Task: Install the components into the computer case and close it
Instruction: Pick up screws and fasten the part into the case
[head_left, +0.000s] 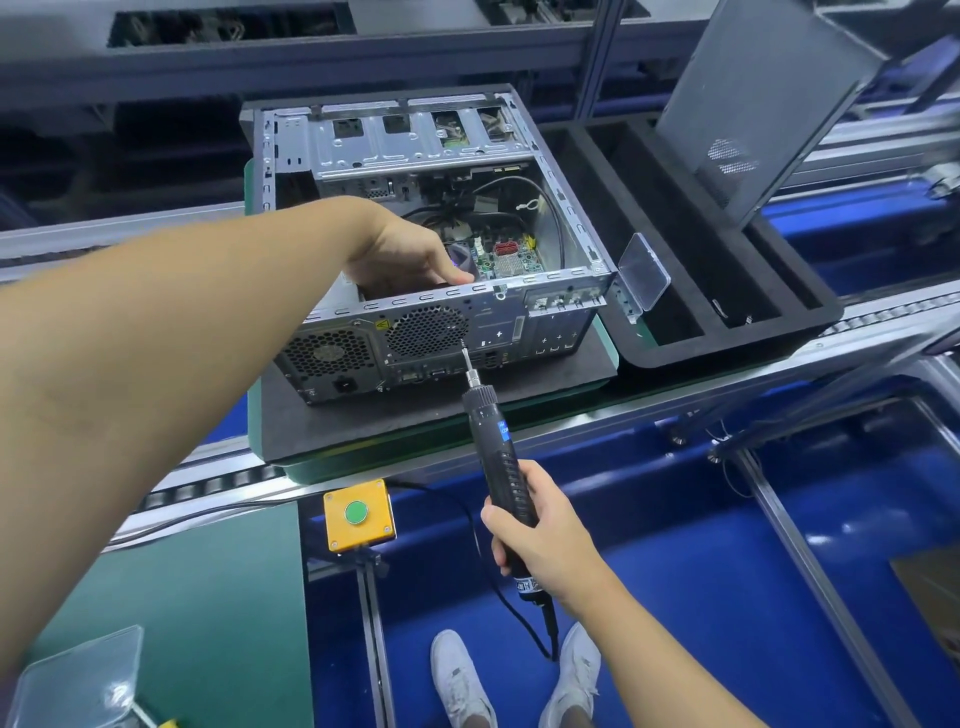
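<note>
- We see the computer case (498, 325) lying on its side with the top open, on a dark foam pad (415, 421) on the conveyor line, its rear panel facing us.
- The left hand (400, 254) reaches over the rear wall into the case, just beside the motherboard (511, 257). Its fingers curl downward inside, and we cannot tell what they hold.
- The right hand (545, 540) has its fingers wrapped round the black electric screwdriver (498, 447), which tilts up toward the case.
- The bit (466, 358) touches the rear panel at the lower right corner of the round fan grille (427, 331).
- To the right, a grey side panel (753, 104) stands tilted in a black foam tray (675, 345).
- Nearer us, a yellow box with a green button (357, 513) sits beside the green table (182, 597).
</note>
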